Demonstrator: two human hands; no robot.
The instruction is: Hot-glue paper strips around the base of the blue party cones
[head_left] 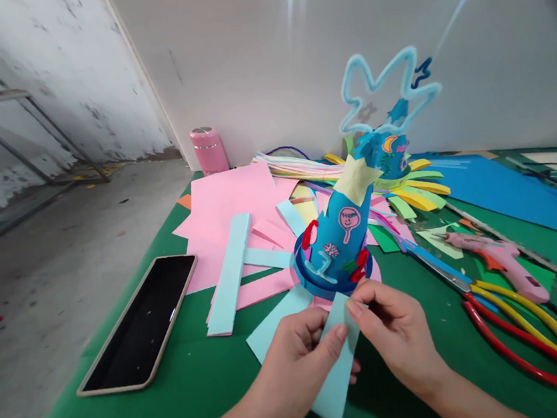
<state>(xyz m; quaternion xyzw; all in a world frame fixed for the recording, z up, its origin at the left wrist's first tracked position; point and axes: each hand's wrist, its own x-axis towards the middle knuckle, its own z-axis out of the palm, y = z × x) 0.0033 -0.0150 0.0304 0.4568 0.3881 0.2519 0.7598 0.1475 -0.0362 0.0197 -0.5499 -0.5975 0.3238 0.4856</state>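
A light-blue paper strip (339,378) is held up close in front of me, over the table. My left hand (297,351) grips it with the thumb on top and fingers underneath. The thumb and forefinger of my right hand (397,329) pinch the strip's upper corner. Just beyond both hands stands a blue paper cone hat (337,226) with a dark-blue round brim, pink cut-outs, red fuzzy pieces and a pale-yellow band near its top. Under the left hand's side, another light-blue paper piece (272,330) lies partly hidden.
Left are a phone (141,325), folded light-blue strips (230,275) and pink paper sheets (227,201). To the right lie scissors (519,336) with red and yellow handles and a pink glue gun (502,254). Behind stand a second decorated blue hat (390,152) and a pink canister (209,151).
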